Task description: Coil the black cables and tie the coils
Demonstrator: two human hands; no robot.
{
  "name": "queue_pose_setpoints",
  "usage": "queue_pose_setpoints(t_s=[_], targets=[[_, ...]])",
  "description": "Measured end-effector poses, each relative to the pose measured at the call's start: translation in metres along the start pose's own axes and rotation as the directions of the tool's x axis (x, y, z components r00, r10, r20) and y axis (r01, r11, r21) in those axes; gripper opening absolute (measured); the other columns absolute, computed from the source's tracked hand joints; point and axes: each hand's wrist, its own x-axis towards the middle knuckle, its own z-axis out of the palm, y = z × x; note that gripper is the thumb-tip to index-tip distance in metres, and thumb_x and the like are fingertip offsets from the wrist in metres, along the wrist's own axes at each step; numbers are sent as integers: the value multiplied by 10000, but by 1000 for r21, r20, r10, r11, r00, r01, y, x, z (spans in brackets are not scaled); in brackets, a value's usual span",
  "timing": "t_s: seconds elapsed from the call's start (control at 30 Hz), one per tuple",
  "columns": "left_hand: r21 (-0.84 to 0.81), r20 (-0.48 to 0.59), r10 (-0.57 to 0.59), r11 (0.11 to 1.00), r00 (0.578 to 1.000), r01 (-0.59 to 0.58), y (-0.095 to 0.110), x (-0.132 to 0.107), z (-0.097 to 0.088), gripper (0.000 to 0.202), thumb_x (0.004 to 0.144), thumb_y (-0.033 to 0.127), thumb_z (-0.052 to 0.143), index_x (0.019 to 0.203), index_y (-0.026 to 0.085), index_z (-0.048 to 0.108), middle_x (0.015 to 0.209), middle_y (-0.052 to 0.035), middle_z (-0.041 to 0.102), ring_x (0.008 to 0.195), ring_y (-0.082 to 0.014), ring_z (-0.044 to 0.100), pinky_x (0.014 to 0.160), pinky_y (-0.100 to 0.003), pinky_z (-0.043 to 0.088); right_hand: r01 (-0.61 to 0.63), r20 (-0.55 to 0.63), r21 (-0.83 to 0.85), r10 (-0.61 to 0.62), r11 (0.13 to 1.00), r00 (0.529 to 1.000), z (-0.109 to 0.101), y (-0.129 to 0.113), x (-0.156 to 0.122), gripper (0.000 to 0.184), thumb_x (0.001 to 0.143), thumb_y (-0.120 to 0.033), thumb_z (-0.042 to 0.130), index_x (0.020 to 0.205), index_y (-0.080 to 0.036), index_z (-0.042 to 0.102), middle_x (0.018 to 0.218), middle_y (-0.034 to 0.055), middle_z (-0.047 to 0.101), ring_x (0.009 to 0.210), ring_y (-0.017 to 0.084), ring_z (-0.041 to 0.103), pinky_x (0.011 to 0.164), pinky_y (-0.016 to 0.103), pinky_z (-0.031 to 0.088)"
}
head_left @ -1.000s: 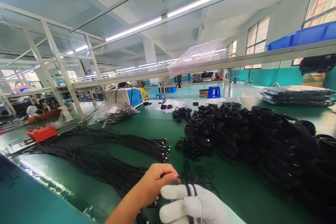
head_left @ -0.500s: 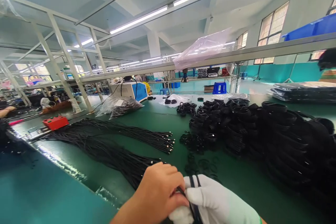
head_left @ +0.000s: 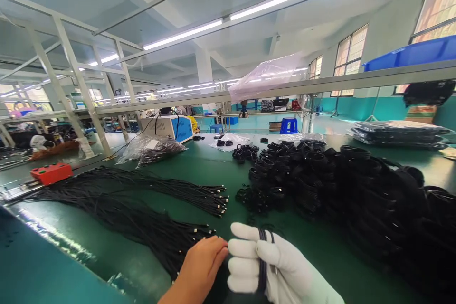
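Note:
My right hand (head_left: 274, 266), in a white glove, has black cable (head_left: 262, 273) looped round its fingers, and the gloved thumb presses down on the loops. Close to the gloved fingertips is my bare left hand (head_left: 203, 266), its fingers drawn together; whatever they pinch, if anything, is hidden. To the left, long black cables (head_left: 135, 218) with pale connector tips lie in two bundles. Their lower tips sit beside my left hand. On the right rises a big heap of coiled black cables (head_left: 317, 175), with a smaller pile of little black pieces (head_left: 252, 198) at its near left.
A red box with buttons (head_left: 52, 174) stands at the left end of the green table (head_left: 210, 166). Farther back are a clear plastic bag (head_left: 153, 149) and a white-and-blue machine (head_left: 171, 127). Above runs a metal shelf (head_left: 342, 83) carrying a blue bin (head_left: 413, 54).
My left hand has come away from the gloved palm to the left. The gloved fingers now show fully with the cable round them. The camera view has shifted slightly right.

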Motion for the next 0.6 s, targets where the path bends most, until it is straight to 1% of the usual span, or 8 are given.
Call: queue_pose_setpoints(t_s=[0.07, 0.17, 0.23, 0.3, 0.4, 0.47, 0.53, 0.6], targets=[[224, -72, 96, 972, 993, -78, 0, -14, 12, 296, 897, 175, 328, 854, 204, 619, 834, -27, 668, 756, -175, 607, 709, -275, 445, 87, -96, -67, -93, 994, 991, -4, -4, 0, 330, 697, -213, 743, 981, -120, 603, 690, -22, 519, 631, 106, 518, 691, 320, 401], [431, -89, 304, 871, 949, -238, 13, -27, 23, 269, 883, 134, 352, 764, 204, 584, 720, -6, 649, 617, -157, 600, 606, -264, 417, 99, -247, -161, -137, 982, 959, -10, -6, -1, 394, 669, -250, 767, 1011, -129, 613, 852, 64, 650, 784, 199, 623, 820, 416, 419], [471, -112, 412, 823, 904, -317, 25, -26, 18, 251, 882, 154, 397, 692, 202, 553, 638, 9, 619, 530, -142, 561, 536, -265, 370, 52, -353, -238, -136, 970, 926, -11, -4, -2, 410, 676, -254, 764, 1037, -135, 612, 954, 109, 678, 862, 228, 641, 854, 412, 414], [457, -129, 450, 818, 884, -349, 38, -21, 3, 222, 874, 223, 489, 659, 203, 543, 613, 22, 606, 525, -138, 541, 543, -269, 348, -30, -364, -323, -95, 946, 926, -8, 0, -4, 373, 687, -237, 755, 1018, -128, 623, 926, 105, 688, 847, 201, 638, 824, 355, 421], [372, -42, 399, 857, 916, -356, 51, -10, -32, 174, 788, 310, 668, 686, 204, 576, 642, 40, 615, 594, -134, 540, 602, -262, 344, -168, -210, -380, 92, 910, 973, -6, 5, -8, 316, 689, -253, 747, 935, -82, 647, 782, 74, 660, 738, 155, 607, 754, 311, 422], [275, 53, 323, 905, 945, -325, 55, -3, -53, 151, 746, 290, 722, 701, 203, 607, 655, 52, 617, 627, -121, 534, 611, -241, 339, -257, -119, -336, 230, 906, 966, -7, 9, -10, 346, 684, -301, 745, 917, -67, 645, 746, 69, 631, 680, 144, 590, 717, 312, 424], [113, 133, 214, 967, 968, -230, 55, 3, -65, 113, 725, 240, 735, 688, 201, 635, 656, 61, 609, 638, -104, 526, 594, -210, 338, -314, -74, -261, 306, 913, 949, -11, 15, -10, 362, 673, -323, 750, 911, -76, 633, 705, 49, 599, 631, 127, 571, 672, 294, 421], [-116, 227, 87, 991, 970, -62, 50, 8, -68, 98, 689, 205, 737, 660, 189, 645, 639, 65, 592, 613, -91, 515, 556, -184, 340, -340, -49, -189, 337, 921, 940, -15, 22, -8, 332, 660, -292, 764, 877, -87, 618, 644, 12, 547, 586, 99, 534, 624, 253, 398]])
